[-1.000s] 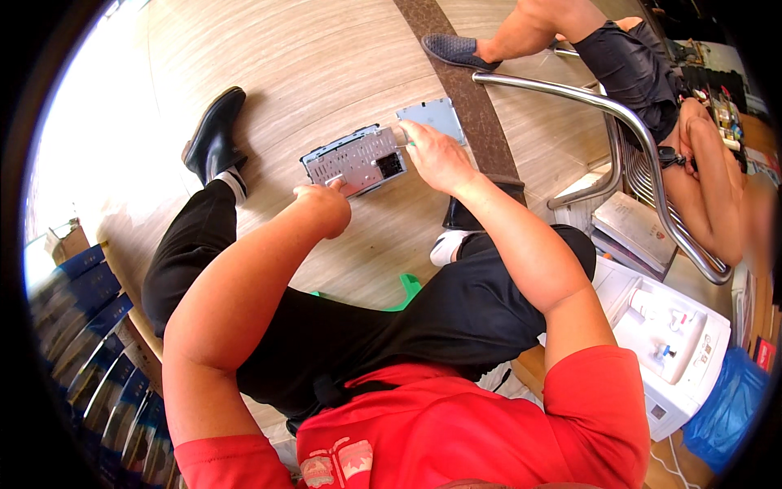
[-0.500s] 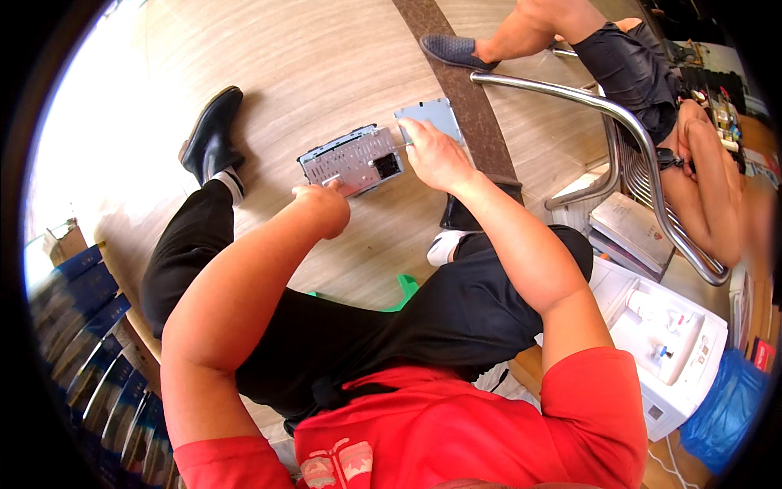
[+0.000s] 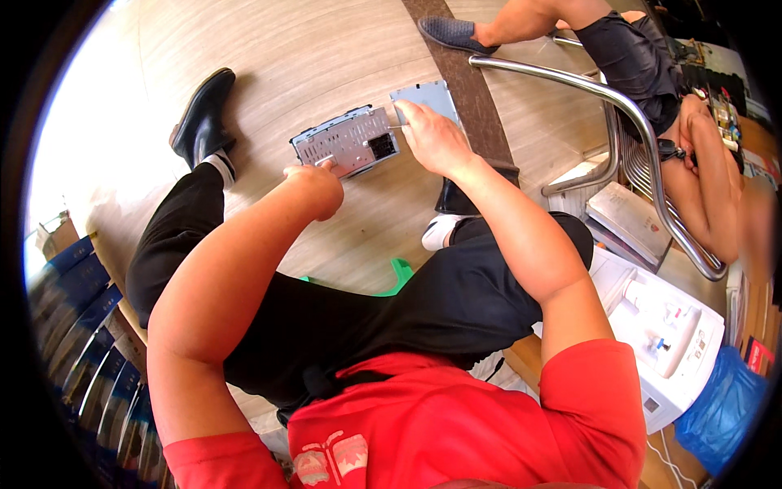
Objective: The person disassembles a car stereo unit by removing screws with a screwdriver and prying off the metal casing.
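A silver metal box (image 3: 346, 140), like a car stereo unit with slotted sides and a black square socket, is held above the floor between my legs. Closed on its near left edge is my left hand (image 3: 316, 186), its thumb on the slotted face. My right hand (image 3: 433, 140) is at the box's right end, fingers closed around a thin-shafted tool (image 3: 397, 127). The tool's slim shaft points at the box; its handle is hidden in the hand. Just beyond these fingers is a flat grey metal plate (image 3: 432, 99), partly covered by the hand.
To the right, a person's bare leg (image 3: 529, 23) and a chrome-framed chair (image 3: 562, 72) stand near. A white water dispenser (image 3: 664, 326) and blue plastic bag (image 3: 721, 411) are at lower right. A green plastic piece (image 3: 399, 277) shows under my legs. Blue racked items (image 3: 90, 326) line the left.
The whole view has shifted slightly, so everything sits a little further up and left. Both hands keep nearly the same hold on the box and tool.
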`<state>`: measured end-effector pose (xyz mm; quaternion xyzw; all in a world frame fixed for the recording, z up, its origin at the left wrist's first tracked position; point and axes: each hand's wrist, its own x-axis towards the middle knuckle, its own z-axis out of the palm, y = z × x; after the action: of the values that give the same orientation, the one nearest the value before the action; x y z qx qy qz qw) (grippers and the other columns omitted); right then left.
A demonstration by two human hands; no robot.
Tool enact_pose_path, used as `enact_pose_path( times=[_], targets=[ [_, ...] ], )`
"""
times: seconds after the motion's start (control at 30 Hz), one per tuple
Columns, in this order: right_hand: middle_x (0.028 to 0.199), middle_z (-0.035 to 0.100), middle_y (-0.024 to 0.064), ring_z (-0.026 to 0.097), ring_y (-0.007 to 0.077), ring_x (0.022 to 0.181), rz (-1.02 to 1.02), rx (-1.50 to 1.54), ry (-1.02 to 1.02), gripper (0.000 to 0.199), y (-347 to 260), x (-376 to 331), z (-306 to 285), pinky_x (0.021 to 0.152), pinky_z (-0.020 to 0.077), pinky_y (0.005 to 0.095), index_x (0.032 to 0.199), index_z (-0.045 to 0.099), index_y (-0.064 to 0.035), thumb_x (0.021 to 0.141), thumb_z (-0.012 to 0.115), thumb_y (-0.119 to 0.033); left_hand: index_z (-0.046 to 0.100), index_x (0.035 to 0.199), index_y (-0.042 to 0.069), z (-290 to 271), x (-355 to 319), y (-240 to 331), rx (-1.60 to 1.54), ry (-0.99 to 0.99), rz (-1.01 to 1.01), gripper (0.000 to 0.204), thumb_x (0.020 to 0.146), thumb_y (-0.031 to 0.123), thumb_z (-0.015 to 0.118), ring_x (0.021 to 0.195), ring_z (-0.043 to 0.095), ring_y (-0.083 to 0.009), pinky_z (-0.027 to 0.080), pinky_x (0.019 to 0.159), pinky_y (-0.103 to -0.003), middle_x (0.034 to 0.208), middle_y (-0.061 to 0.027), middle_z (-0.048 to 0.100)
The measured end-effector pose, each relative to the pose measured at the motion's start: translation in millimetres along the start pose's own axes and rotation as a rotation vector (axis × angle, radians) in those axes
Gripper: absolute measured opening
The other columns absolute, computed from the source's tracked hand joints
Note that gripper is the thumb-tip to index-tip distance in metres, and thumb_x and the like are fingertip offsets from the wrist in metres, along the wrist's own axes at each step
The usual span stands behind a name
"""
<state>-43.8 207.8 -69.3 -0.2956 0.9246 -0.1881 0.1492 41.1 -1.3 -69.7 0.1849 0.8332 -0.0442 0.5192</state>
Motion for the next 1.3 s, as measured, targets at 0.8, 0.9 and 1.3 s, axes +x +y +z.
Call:
enact_pose_path(
  times=[0.8, 0.9, 1.3],
  targets=[
    [0.111, 0.059, 0.0199, 0.059, 0.0394, 0.101, -0.013, 0.011, -0.031, 0.039, -4.0, 3.2, -3.2, 0.086, 0.0489, 0.0446, 0.127, 0.048, -0.0066, 0.088, 0.055, -0.006, 0.055, 0.132, 0.016, 0.5, -2.1, -1.3, -0.021, 0.01, 0.003, 0.05, 0.087, 0.037, 0.066, 0.121, 0.055, -0.0312, 0.049, 0.091, -0.048, 0.158, -0.0102, 0.018],
    [0.109, 0.059, 0.0211, 0.059, 0.0399, 0.1, -0.012, 0.01, -0.021, 0.037, -3.9, 2.7, -2.9, 0.086, 0.0489, 0.0449, 0.126, 0.049, -0.0065, 0.089, 0.056, -0.007, 0.054, 0.133, 0.015, -2.1, -5.2, -1.0, -0.019, 0.01, 0.008, 0.051, 0.087, 0.037, 0.066, 0.122, 0.054, -0.0314, 0.049, 0.091, -0.048, 0.158, -0.0109, 0.018],
    [0.105, 0.062, 0.0176, 0.061, 0.0383, 0.095, -0.08, 0.001, -0.012, 0.032, -0.8, 1.5, -0.3, 0.079, 0.0505, 0.0441, 0.12, 0.054, -0.0089, 0.088, 0.058, -0.007, 0.024, 0.152, 0.02, -4.2, -1.7, -0.3, -0.106, -0.092, -0.002, 0.079, 0.084, 0.015, 0.063, 0.131, 0.046, -0.0346, 0.037, 0.1, -0.056, 0.161, -0.0065, 0.006]
  ],
)
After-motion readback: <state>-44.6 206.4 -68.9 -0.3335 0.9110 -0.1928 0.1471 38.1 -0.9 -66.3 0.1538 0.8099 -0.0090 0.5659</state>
